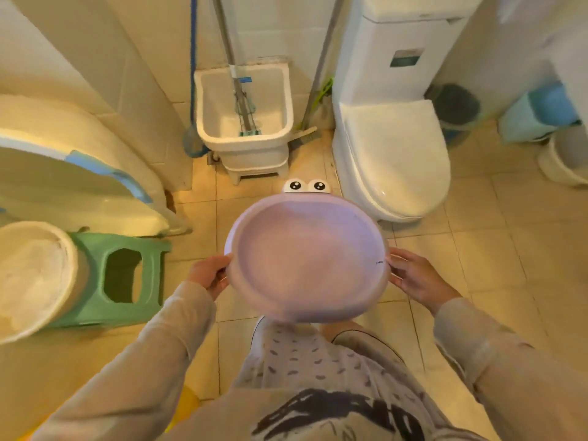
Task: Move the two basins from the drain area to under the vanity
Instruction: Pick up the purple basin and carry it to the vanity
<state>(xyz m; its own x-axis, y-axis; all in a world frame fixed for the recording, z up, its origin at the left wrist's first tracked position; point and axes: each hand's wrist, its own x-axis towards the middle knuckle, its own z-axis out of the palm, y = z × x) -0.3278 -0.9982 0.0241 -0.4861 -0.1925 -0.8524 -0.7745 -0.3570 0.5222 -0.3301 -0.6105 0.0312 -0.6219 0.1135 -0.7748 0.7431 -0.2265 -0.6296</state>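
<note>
Two hands grip one pale pink basin (307, 259) by its rim, left hand (211, 275) and right hand (416, 278) on opposite sides, holding it empty above the floor just before the toilet (394, 160). Cartoon eyes (307, 186) top its far edge; its tiny dark mark is unreadable. Beyond, left of the toilet, a mop sink (245, 113) holds a mop.

Two hands are seen, the left hand (211, 275) and the right hand (416, 276). One pink basin (307, 259) with two cartoon eyes (307, 186) is counted. One toilet (394, 154), one mop sink (245, 113), one green stool (124, 275) and one white bucket (31, 278) are counted. Three long handles (222, 36) are seen against the wall. One dark bin (456, 109) is seen beside the toilet.
</note>
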